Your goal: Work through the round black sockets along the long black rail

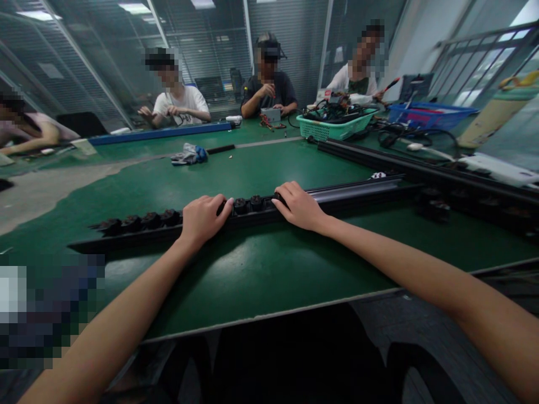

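A long black socket strip lies across the green table, with a row of round black socket modules set along it. My left hand grips the strip left of its middle, fingers curled over the far side and thumb along the modules. Two modules show between my hands. My right hand is closed over the row at the right end of these modules, its fingertips on a dark module that is partly hidden. Beyond it, the strip continues as a shiny grey channel.
More black rails lie at the right. Behind stand a green basket of cables and parts and a blue basket. Grey-blue gloves lie mid-table. Several people sit along the far side. The table's edge runs close before me.
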Demonstrator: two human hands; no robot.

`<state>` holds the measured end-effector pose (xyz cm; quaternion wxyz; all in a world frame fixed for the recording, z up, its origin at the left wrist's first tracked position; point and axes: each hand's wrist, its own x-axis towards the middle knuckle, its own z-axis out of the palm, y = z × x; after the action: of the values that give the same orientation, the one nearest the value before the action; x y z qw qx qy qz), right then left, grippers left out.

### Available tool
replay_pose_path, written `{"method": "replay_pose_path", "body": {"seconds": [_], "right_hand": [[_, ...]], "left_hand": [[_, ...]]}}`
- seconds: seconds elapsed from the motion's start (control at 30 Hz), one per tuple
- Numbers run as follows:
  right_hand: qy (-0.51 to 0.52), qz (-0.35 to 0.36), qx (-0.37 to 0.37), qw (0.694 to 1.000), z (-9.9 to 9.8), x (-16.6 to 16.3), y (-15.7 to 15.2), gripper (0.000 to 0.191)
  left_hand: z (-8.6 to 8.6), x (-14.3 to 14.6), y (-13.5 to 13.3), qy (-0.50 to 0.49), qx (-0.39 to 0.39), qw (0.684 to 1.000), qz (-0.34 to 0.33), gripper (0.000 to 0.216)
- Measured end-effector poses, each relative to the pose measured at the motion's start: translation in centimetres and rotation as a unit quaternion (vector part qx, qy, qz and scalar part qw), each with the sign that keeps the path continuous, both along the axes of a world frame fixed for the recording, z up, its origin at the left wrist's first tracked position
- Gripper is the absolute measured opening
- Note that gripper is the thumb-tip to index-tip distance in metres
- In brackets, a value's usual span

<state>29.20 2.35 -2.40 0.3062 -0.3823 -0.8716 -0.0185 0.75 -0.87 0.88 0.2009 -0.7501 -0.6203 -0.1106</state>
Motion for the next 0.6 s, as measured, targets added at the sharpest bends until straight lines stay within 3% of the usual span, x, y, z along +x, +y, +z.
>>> {"method": "replay_pose_path", "body": {"seconds": [0.2, 0.6], "right_hand": [[-0.022, -0.091, 0.022, 0.995, 0.4, -0.1, -0.7, 0.039], [0.038, -0.056, -0.06, 0.996, 0.4, 0.3, 0.4, 0.026]], "left_hand": [[0.0, 0.0, 0.1, -0.01, -0.002, 1.0, -0.003, 0.063], [0.1, 0.1, 0.0, 0.004, -0.002, 1.0, 0.0, 0.063]]}}
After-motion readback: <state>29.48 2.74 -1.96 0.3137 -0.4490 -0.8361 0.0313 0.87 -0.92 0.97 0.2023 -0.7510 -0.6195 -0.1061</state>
